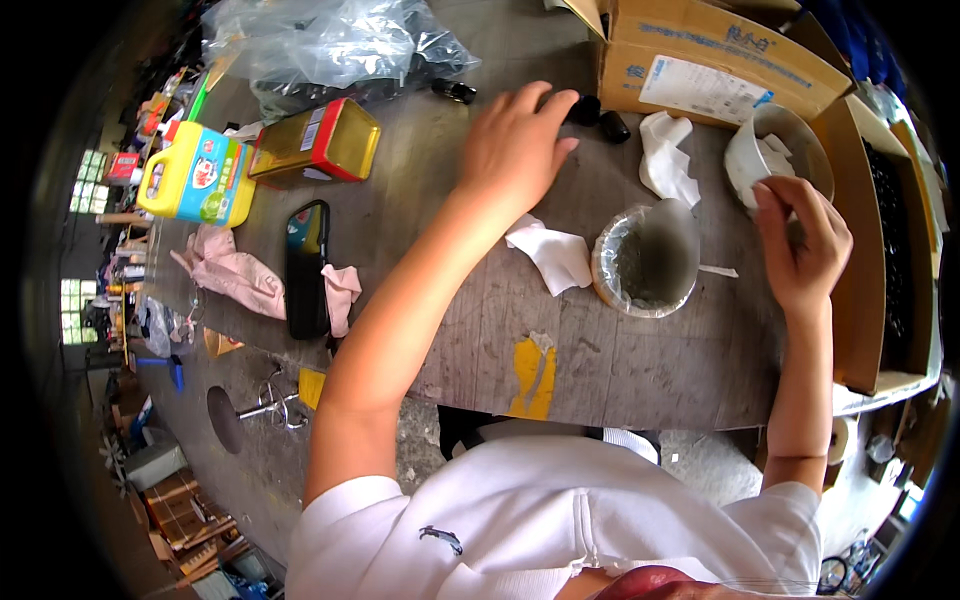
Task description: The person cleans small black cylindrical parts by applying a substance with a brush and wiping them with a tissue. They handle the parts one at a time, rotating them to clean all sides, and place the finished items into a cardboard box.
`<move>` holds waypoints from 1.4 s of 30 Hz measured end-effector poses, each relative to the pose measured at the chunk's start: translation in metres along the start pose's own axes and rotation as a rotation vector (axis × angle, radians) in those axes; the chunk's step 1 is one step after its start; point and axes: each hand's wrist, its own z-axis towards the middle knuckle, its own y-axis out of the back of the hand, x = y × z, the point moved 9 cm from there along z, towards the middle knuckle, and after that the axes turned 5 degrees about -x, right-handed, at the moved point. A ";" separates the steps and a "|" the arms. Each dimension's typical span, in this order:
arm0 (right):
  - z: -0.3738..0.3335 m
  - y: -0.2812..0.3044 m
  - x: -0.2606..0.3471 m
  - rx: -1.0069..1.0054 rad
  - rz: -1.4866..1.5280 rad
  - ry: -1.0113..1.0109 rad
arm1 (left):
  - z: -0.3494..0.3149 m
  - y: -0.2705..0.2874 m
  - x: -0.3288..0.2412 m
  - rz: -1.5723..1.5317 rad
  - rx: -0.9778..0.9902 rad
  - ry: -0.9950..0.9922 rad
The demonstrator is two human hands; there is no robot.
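Note:
My left hand (515, 145) reaches across the table, palm down, with its fingers apart. Beside its fingertips lie small black parts (613, 127), one of them partly hidden by the hand. Another black part (454, 91) rests to its left. My right hand (808, 240) is at the near rim of a white round tub (742, 160) holding white scraps. Its thumb and fingers are curled together; whatever they pinch, if anything, is hidden. Between my arms stands a plastic-lined round container (612, 270) with a blurred grey interior. White crumpled cloths (552, 256) lie beside it.
Cardboard boxes (700, 65) stand at the far right, one with black pieces inside. To the left are a yellow jug (200, 175), a rectangular tin (315, 145), a black phone-like case (307, 270) and a pink cloth (235, 275). Clear plastic bags (335, 45) lie at the back.

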 end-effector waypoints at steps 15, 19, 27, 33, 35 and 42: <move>0.000 0.006 0.020 -0.037 -0.010 0.174 | -0.004 0.038 0.120 0.030 -0.127 0.201; -0.001 0.001 0.023 -0.014 -0.012 0.210 | -0.002 0.031 0.103 0.099 -0.105 0.193; -0.003 -0.011 0.020 0.205 0.012 0.113 | -0.008 0.026 0.091 0.031 -0.039 0.152; -0.019 -0.030 0.017 0.544 0.146 -0.124 | -0.025 0.032 0.087 -0.068 -0.075 0.175; -0.029 -0.037 0.010 0.614 0.162 -0.183 | -0.023 0.037 0.078 -0.098 -0.106 0.204; -0.015 -0.020 0.032 0.387 0.044 0.087 | -0.018 0.044 0.019 -1.334 -0.063 0.650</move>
